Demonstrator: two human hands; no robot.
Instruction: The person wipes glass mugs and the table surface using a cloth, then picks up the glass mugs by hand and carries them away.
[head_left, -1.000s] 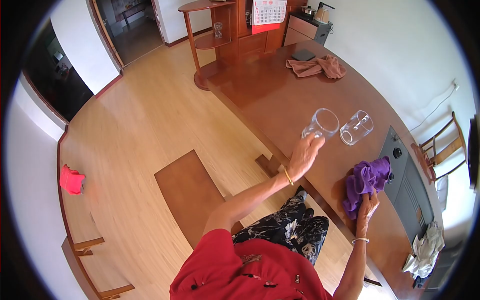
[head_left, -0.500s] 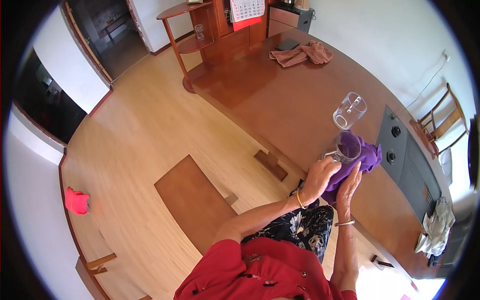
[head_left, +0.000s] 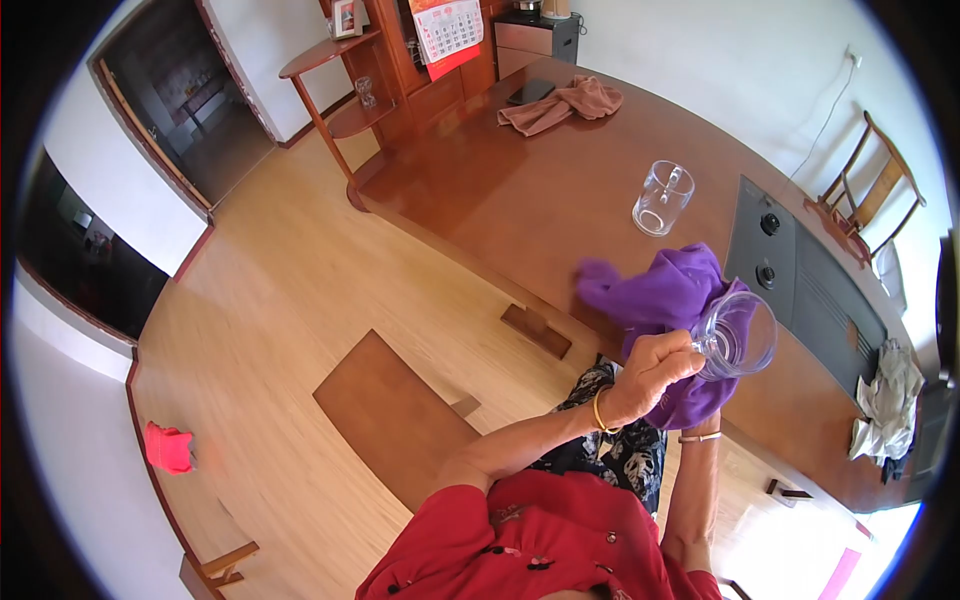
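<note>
A clear glass mug [head_left: 738, 335] is held up over the near edge of the table, its mouth tilted to the right. My left hand [head_left: 652, 375] is closed around its handle. A purple cloth [head_left: 672, 285] lies bunched behind and under the mug, one end hanging out to the left. My right hand [head_left: 706, 424] holds the cloth from below against the mug; its fingers are covered by the cloth. Another clear glass mug [head_left: 663, 200] stands upright on the brown table [head_left: 500, 205], beyond the cloth.
A dark stove panel [head_left: 790, 265] with knobs is set in the table at right. Crumpled pale cloth [head_left: 888, 400] lies near its end. A brown cloth [head_left: 575, 103] and a dark flat object [head_left: 530, 92] lie at the far end. A wooden bench [head_left: 395, 415] stands at left.
The held mug has turned and moved right, its mouth now facing right. The purple cloth has spread leftward and now covers the fingers of my right hand. The view has shifted slightly.
</note>
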